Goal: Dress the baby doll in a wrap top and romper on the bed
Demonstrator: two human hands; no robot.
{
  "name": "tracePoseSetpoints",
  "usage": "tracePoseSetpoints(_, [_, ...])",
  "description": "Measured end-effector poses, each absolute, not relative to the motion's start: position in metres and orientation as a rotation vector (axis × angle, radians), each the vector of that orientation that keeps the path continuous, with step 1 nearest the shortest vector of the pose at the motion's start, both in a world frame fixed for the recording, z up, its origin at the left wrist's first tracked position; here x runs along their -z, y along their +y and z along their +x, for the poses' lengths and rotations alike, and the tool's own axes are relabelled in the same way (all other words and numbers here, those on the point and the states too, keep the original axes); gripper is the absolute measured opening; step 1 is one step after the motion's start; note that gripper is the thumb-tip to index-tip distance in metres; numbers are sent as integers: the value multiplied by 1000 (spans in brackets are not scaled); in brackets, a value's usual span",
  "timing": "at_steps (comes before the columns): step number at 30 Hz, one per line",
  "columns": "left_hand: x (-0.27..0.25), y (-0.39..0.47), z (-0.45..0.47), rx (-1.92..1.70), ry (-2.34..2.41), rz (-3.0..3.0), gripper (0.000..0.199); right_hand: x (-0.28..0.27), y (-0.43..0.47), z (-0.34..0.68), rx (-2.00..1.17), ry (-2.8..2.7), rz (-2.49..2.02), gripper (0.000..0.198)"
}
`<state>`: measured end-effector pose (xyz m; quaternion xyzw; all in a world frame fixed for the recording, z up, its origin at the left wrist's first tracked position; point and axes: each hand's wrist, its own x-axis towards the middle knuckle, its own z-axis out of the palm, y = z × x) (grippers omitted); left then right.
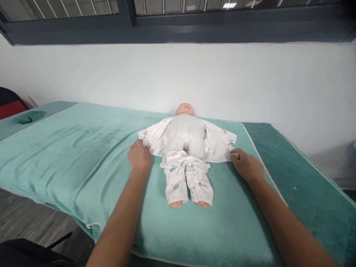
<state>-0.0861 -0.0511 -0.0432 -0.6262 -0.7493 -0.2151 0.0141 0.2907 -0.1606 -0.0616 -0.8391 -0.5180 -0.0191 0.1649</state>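
Left hand [139,156] at eight o'clock by open white shirt [156,139], can't tell if fingers grip, doll [185,129] in the middle on green bed [83,148], pants [176,181] at six, right hand [247,165] at four, fingers pinching the shirt's edge

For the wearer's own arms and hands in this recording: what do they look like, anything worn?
The left hand and right hand wear no gloves. Both forearms are bare, with no sleeve, watch or bracelet visible.
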Motion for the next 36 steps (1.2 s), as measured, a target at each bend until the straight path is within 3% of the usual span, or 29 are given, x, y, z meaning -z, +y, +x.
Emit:
tracePoseSetpoints(7, [45, -56, -78, 1048, -2082, -2036, 30, 49, -164, 268, 80, -1415, -2092, 20])
tracePoseSetpoints(10, [42, -62, -71, 1513, -2019, -2430, 21, 45, -165, 247, -116, -1501, -1739, 19])
tracePoseSetpoints(14, [33, -76, -66, 1936, -1974, -2939, 25, 42, -168, 218, -455, -1636, -1419, 18])
tracePoseSetpoints(23, [19, -86, -73, 1861, -1763, -3323, 27, 42, -171, 204, -606, -1687, -1203, 10])
tracePoseSetpoints(28, [24, -87, -75, 2093, -1676, -3358, 32, 43, -169, 206, -736, -1655, -1195, 8])
tracePoseSetpoints(36, [21, -89, -78, 1740, -1732, -3483, 26, 40, -169, 207, -936, -1597, -1344, 21])
